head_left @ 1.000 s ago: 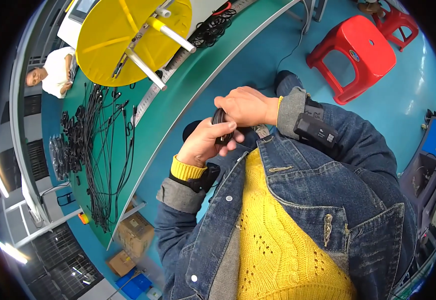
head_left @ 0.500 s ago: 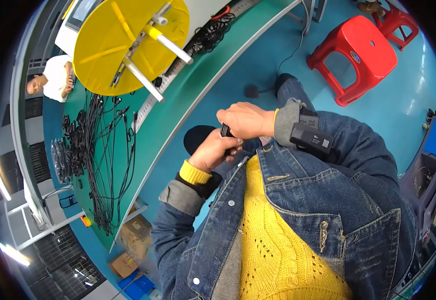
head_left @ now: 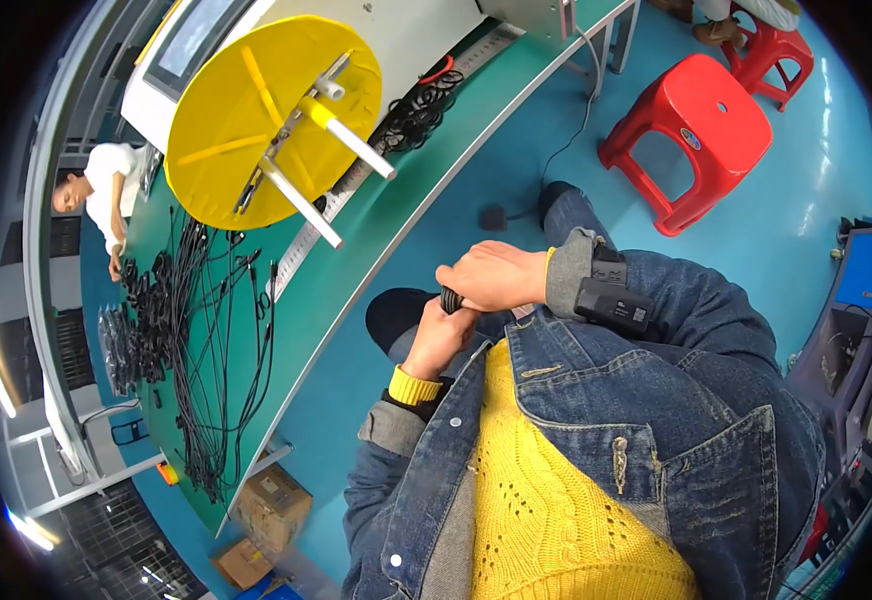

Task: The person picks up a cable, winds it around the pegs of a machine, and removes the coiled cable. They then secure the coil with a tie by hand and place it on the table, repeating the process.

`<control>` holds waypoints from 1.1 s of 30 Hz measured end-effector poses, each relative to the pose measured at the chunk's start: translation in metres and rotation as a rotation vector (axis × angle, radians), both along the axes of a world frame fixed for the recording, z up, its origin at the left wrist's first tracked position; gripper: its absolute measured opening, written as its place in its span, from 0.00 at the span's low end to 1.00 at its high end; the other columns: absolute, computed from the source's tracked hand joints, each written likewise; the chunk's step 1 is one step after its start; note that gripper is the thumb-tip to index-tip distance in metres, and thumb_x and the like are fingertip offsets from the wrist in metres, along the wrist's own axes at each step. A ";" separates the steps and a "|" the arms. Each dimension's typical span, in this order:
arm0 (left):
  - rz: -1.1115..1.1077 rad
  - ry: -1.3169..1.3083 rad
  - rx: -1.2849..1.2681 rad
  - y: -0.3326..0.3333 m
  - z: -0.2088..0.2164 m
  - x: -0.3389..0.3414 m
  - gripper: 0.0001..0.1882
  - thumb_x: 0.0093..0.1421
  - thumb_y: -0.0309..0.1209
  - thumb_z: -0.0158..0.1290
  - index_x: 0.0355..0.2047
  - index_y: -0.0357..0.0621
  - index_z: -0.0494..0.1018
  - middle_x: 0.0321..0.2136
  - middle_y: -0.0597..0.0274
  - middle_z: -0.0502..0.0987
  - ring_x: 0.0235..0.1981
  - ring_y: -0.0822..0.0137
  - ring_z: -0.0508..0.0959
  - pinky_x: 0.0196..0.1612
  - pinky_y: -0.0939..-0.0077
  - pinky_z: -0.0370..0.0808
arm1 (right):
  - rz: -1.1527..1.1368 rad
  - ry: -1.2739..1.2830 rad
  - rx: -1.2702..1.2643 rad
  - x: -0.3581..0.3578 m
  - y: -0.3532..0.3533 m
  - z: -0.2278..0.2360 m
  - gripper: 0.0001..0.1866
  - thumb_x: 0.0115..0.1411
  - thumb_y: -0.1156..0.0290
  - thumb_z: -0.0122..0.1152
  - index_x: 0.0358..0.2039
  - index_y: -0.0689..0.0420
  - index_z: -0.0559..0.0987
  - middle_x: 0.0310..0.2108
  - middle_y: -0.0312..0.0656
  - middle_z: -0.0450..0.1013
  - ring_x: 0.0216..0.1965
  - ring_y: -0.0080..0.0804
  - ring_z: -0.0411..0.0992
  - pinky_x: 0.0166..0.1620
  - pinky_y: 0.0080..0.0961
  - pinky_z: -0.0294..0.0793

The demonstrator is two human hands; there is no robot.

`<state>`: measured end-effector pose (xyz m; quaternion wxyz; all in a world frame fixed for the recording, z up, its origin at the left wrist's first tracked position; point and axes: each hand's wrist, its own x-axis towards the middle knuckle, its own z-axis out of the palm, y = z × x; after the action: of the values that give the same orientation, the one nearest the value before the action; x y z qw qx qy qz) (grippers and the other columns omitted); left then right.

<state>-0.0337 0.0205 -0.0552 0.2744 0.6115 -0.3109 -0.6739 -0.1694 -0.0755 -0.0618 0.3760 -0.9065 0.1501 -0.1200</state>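
A small black coiled cable [head_left: 451,300] is bunched between my two hands, in front of my lap. My left hand [head_left: 438,340] is closed round its lower side, fingers partly hidden. From above, my right hand [head_left: 496,275] wraps over it, and the two hands touch. Most of the coil is covered by the fingers. To the left, on the green table [head_left: 301,365], lies a spread of long black cables [head_left: 211,350], apart from my hands.
A yellow round winding disc [head_left: 256,120] with white pegs stands over the table. More coiled black cables [head_left: 416,115] lie behind it. A person [head_left: 111,190] reaches toward the cable pile at the far left. Red stools [head_left: 696,130] stand at the right, cardboard boxes [head_left: 271,505] below the table.
Both hands stay closed round the coil, my left wrist turned more upright. The view has shifted slightly. The person at the far left has stretched an arm toward the cables.
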 end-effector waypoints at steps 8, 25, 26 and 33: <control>-0.129 0.229 0.040 0.006 0.012 -0.001 0.03 0.52 0.27 0.51 0.27 0.43 0.68 0.22 0.73 0.67 0.21 0.81 0.64 0.25 0.85 0.60 | 0.206 0.026 0.340 -0.022 -0.001 0.014 0.20 0.48 0.57 0.55 0.30 0.64 0.71 0.22 0.53 0.71 0.27 0.52 0.71 0.30 0.39 0.69; 0.020 -0.307 -0.177 -0.026 -0.004 -0.020 0.05 0.54 0.27 0.51 0.25 0.38 0.68 0.19 0.68 0.69 0.18 0.78 0.68 0.19 0.83 0.64 | -0.611 -0.292 -0.076 -0.016 -0.061 0.028 0.15 0.52 0.57 0.55 0.28 0.57 0.71 0.20 0.48 0.70 0.25 0.48 0.70 0.30 0.40 0.68; 0.073 -0.226 -0.187 -0.027 0.001 -0.022 0.05 0.55 0.27 0.51 0.25 0.39 0.69 0.18 0.69 0.69 0.18 0.78 0.67 0.19 0.84 0.63 | -0.757 -0.440 -0.185 -0.019 -0.089 0.031 0.12 0.51 0.60 0.57 0.28 0.55 0.72 0.21 0.45 0.70 0.26 0.46 0.70 0.30 0.39 0.69; 0.135 -0.041 -0.166 -0.025 0.020 -0.024 0.04 0.56 0.28 0.50 0.26 0.42 0.69 0.17 0.70 0.67 0.17 0.79 0.65 0.18 0.85 0.61 | -0.884 -0.234 -0.504 -0.023 -0.182 0.005 0.09 0.49 0.64 0.59 0.28 0.54 0.76 0.27 0.41 0.69 0.30 0.40 0.69 0.32 0.33 0.70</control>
<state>-0.0572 -0.0050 -0.0354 0.3628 0.6197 -0.3291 -0.6132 -0.1925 -0.2571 -0.0563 0.0739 -0.7993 0.4419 -0.4004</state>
